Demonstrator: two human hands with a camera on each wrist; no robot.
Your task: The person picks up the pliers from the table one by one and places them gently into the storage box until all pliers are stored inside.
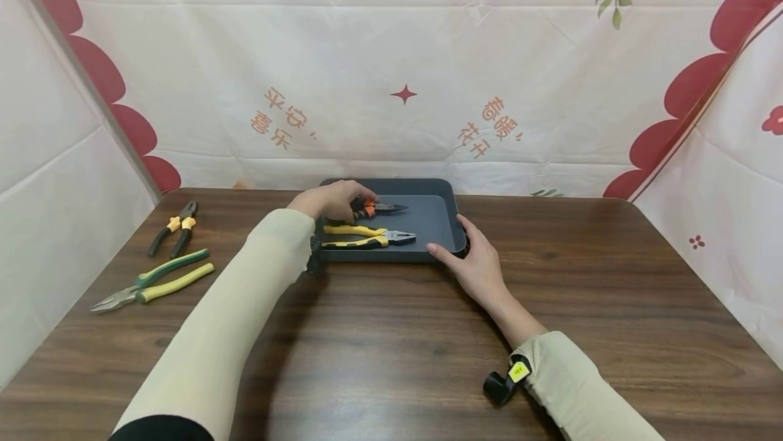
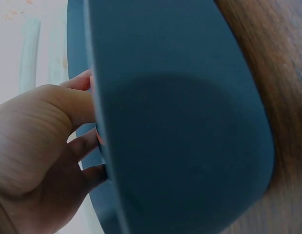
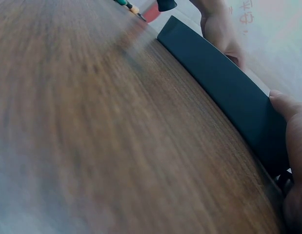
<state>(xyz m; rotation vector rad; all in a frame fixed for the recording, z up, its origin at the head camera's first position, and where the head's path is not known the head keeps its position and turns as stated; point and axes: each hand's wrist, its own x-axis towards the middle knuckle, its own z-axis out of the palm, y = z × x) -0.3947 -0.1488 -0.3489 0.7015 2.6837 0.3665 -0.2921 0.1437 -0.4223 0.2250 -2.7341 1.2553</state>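
Observation:
A dark grey rectangular tray (image 1: 431,186) stands at the back of the table. Inside its left end my left hand (image 1: 333,200) holds orange-and-black-handled needle-nose pliers (image 1: 389,208) by the handles, their tips pointing right. In the left wrist view the tray wall (image 2: 180,146) hides most of them. Yellow-and-black combination pliers (image 1: 370,238) lie nearer the front of the tray, jaws also to the right. My right hand (image 1: 480,261) grips the tray's front right corner, thumb over the rim and fingers along the side; the right wrist view shows that thumb (image 3: 282,103) against the rim.
On the table's left lie pliers with yellow-and-black handles (image 1: 177,225) and, closer, pliers with green-and-yellow handles (image 1: 162,278). A patterned white cloth (image 1: 367,121) hangs right behind the tray. Brown wooden tabletop (image 1: 379,353) stretches in front of it.

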